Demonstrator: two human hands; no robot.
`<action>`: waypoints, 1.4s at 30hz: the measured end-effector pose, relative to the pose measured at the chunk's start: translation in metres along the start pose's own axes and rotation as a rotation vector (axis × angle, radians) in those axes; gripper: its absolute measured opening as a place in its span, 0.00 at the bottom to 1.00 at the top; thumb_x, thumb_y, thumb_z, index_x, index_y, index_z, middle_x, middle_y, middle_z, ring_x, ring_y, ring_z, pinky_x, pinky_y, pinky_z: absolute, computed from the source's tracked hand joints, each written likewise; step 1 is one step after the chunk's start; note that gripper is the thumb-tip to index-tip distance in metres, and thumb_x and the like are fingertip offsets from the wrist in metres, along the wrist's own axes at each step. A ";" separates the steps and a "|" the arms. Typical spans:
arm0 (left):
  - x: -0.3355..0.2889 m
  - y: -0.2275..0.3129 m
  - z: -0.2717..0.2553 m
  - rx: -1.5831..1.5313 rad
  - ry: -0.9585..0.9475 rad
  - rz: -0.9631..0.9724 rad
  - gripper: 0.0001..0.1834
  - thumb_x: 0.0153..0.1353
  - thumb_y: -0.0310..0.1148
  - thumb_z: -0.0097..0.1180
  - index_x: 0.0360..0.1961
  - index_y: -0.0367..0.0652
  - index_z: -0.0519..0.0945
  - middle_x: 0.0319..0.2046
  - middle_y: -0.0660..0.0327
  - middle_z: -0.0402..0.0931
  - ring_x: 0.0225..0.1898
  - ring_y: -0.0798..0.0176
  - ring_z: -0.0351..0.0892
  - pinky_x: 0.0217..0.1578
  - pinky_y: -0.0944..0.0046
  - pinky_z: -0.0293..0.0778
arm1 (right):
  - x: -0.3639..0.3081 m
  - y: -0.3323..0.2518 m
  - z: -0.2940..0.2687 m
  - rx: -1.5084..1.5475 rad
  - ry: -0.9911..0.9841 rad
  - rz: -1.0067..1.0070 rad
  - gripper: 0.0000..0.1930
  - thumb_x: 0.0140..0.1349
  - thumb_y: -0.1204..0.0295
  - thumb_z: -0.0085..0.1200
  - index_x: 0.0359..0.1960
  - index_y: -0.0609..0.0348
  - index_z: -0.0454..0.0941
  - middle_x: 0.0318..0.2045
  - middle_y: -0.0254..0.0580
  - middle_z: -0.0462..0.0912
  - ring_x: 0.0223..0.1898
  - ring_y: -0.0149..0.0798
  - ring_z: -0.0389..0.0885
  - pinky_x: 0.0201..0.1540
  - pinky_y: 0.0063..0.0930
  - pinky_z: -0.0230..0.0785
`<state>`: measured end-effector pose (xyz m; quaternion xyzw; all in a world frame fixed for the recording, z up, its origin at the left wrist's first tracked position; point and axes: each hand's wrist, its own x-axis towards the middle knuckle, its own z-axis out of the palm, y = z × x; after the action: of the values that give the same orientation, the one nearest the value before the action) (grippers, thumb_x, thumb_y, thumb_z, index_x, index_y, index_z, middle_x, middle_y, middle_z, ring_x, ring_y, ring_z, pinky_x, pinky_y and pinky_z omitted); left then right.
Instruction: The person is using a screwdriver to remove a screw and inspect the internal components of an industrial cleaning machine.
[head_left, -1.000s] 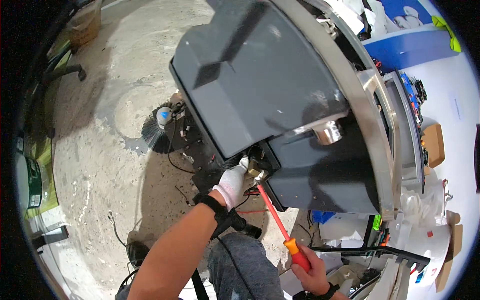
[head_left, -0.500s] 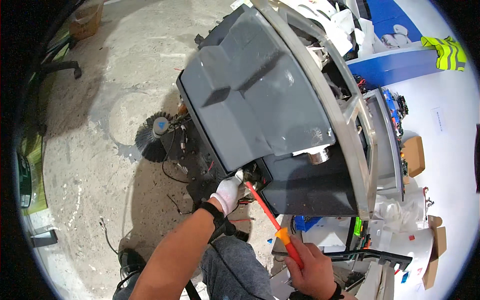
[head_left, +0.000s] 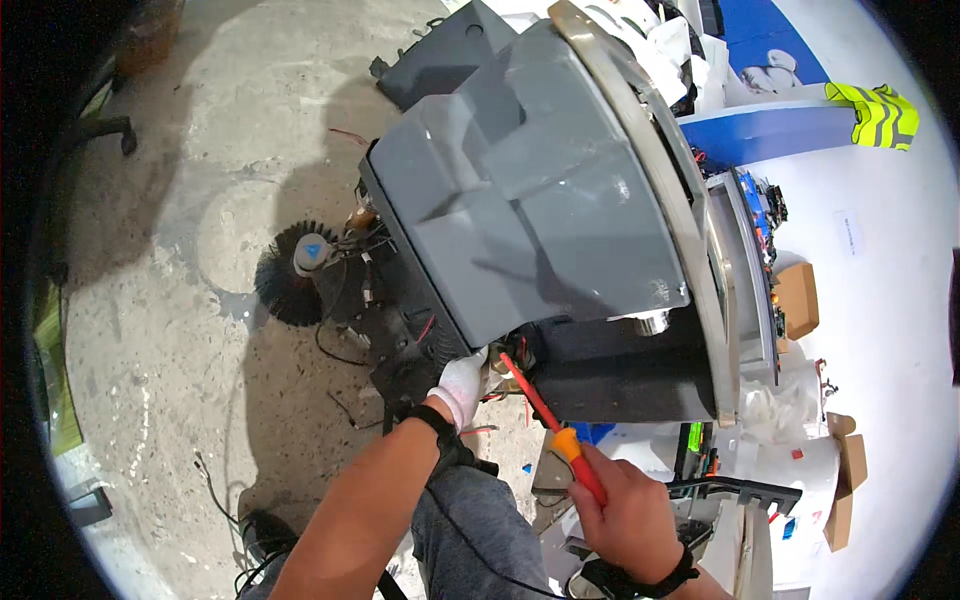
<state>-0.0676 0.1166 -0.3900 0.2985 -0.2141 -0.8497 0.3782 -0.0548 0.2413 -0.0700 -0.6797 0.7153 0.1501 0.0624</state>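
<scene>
My right hand (head_left: 632, 520) is wrapped round the handle of a red screwdriver (head_left: 540, 410) with an orange collar. Its shaft slants up and left, and the tip sits among parts in a dark gap below a large grey plastic housing (head_left: 560, 190). Beside that tip, my left hand (head_left: 462, 388) wears a white glove. Its fingers are bent in at the lower corner of the housing, and what they hold is hidden. A metal frame (head_left: 690, 230) curves along the housing's right side, and a black tray-like part (head_left: 620, 375) lies below it.
A round black brush (head_left: 300, 272) and loose cables stand left of the machine base on the concrete floor (head_left: 170, 400). My knee (head_left: 480, 530) is close below my hands. At right are a black bar (head_left: 740, 490), cardboard boxes (head_left: 797, 300) and a yellow vest (head_left: 878, 115).
The grey housing has tilted and shifted against the frame, and more of the dark panel behind it shows at the top. Both hands stay at the gap, the right still holding the screwdriver.
</scene>
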 end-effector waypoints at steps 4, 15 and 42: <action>0.006 -0.007 0.005 -0.198 0.003 0.002 0.14 0.68 0.42 0.39 0.37 0.44 0.71 0.26 0.63 0.70 0.27 0.66 0.71 0.31 0.66 0.69 | 0.008 -0.011 -0.011 -0.033 -0.007 0.027 0.22 0.53 0.67 0.55 0.48 0.66 0.71 0.24 0.54 0.77 0.25 0.52 0.77 0.28 0.39 0.70; -0.008 0.001 0.025 -0.252 0.077 -0.046 0.15 0.66 0.45 0.41 0.33 0.46 0.73 0.23 0.66 0.70 0.24 0.68 0.69 0.27 0.67 0.67 | 0.020 -0.013 -0.010 -0.129 -0.110 0.011 0.22 0.54 0.64 0.51 0.50 0.62 0.67 0.25 0.54 0.77 0.22 0.53 0.77 0.24 0.41 0.72; -0.012 0.024 0.017 -0.545 0.089 -0.225 0.18 0.67 0.46 0.36 0.43 0.43 0.70 0.38 0.55 0.73 0.41 0.56 0.72 0.47 0.59 0.68 | -0.005 -0.013 0.051 0.111 -0.159 0.069 0.32 0.56 0.65 0.51 0.58 0.72 0.56 0.32 0.56 0.73 0.26 0.52 0.76 0.24 0.39 0.71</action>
<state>-0.0606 0.1134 -0.3591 0.2448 0.0731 -0.8987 0.3566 -0.0472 0.2604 -0.1182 -0.6362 0.7382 0.1657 0.1513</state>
